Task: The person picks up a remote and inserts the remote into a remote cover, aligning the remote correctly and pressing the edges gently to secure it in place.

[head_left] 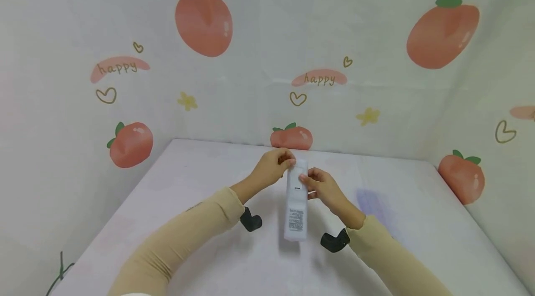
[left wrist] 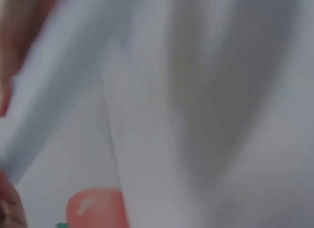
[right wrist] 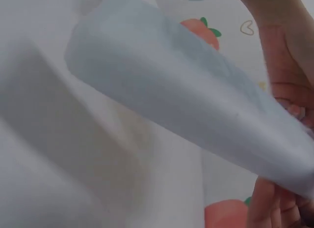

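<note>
A long white container [head_left: 296,200] with rounded edges stands out over the table in the head view, its face toward me. Small dark print covers its lower part, and a short dark mark sits higher up. My left hand [head_left: 269,167] pinches its upper end between thumb and fingers. From the right side my right hand [head_left: 328,189] grips it a little lower, thumb across the front face. The right wrist view shows the container [right wrist: 191,95] slanting large across the frame, and in the left wrist view the container [left wrist: 59,75] is blurred.
Beneath the hands lies a white table surface [head_left: 200,249] with a faint purple patch [head_left: 374,205] on the right. A white backdrop [head_left: 267,31] printed with fruit and hearts rises behind it. Black wrist pieces [head_left: 336,241] hang under both sleeves.
</note>
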The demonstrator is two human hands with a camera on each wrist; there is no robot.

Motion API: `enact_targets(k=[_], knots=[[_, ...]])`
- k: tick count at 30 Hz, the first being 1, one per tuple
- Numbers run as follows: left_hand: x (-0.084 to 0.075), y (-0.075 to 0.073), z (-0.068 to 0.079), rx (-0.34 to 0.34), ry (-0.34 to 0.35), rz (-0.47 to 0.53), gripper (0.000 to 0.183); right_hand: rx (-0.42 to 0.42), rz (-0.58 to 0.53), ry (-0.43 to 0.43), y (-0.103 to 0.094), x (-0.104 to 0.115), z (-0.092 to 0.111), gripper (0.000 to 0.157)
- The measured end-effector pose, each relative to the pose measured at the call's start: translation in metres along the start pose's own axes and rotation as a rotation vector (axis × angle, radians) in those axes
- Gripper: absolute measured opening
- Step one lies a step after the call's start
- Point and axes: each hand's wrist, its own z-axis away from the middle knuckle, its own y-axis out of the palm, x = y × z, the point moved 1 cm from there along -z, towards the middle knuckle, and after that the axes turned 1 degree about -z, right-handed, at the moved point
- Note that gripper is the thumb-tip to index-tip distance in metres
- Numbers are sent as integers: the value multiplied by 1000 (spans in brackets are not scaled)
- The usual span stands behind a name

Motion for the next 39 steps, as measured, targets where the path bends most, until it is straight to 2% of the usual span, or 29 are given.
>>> enact_targets(k=[1, 3, 5, 7, 9, 11, 13, 15, 17, 21, 23, 25, 27, 29, 34, 36, 39], knots=[[3, 1, -1, 11, -91, 166, 17, 0, -4, -2, 0, -1, 0, 32], [10, 2, -2, 31, -250, 414, 26, 8, -17, -20, -1, -4, 1, 31], [13, 3, -2, 64, -356, 525, 31, 17, -25, -35, -1, -6, 1, 31], [14, 3, -2, 99, -408, 555, 32, 24, -35, -43, -2, -7, 2, 32], [14, 3, -1, 118, -402, 565, 30, 17, -10, -51, -3, -6, 3, 31], [10, 0, -1, 114, -362, 577, 27, -11, 62, -52, -6, -3, 5, 31], [4, -3, 0, 104, -307, 594, 25, -27, 136, -46, -10, 4, 7, 33], [-4, -8, 1, 95, -238, 610, 25, -25, 165, -37, -14, 11, 9, 36], [-10, -12, 3, 84, -160, 620, 27, -4, 107, -32, -18, 19, 12, 39], [-17, -19, 7, 57, -34, 561, 28, 60, -132, -61, -25, 28, 16, 46], [-18, -20, 12, 69, 6, 498, 29, 71, -236, -64, -28, 31, 18, 43], [-19, -20, 17, 98, 23, 438, 29, 65, -308, -46, -28, 31, 18, 34], [-18, -18, 22, 136, 6, 422, 30, 45, -339, -12, -28, 30, 17, 22], [-16, -16, 26, 159, -40, 466, 31, 31, -334, 22, -26, 28, 17, 18], [-4, -8, 27, 112, -166, 603, 36, 38, -259, 34, -21, 21, 16, 45], [2, -5, 27, 88, -208, 621, 37, 55, -226, 14, -19, 17, 15, 54], [10, -1, 27, 69, -263, 625, 35, 74, -192, -11, -15, 10, 15, 60]])
